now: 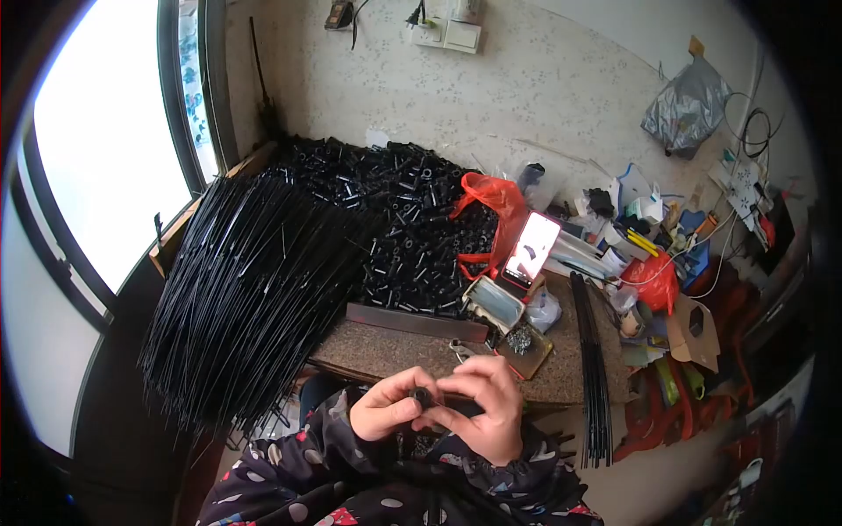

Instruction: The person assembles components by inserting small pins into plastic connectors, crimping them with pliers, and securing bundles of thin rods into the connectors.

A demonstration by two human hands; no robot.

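Observation:
My left hand is closed round a small black tubular part, whose round end faces up between thumb and fingers. Close against it, my right hand has its fingers and thumb drawn together at the part's right side. Whatever lies between those fingertips is too small or hidden to make out. Just beyond my hands are a metal hand tool, partly covered, and a heap of tiny metal pieces on a small tray. A large pile of black tubular parts covers the table behind.
A big bundle of thin black rods overhangs the table's left side; a smaller rod bundle crosses its right edge. A dark bar edges the pile. A lit phone leans by a red bag and a shallow container.

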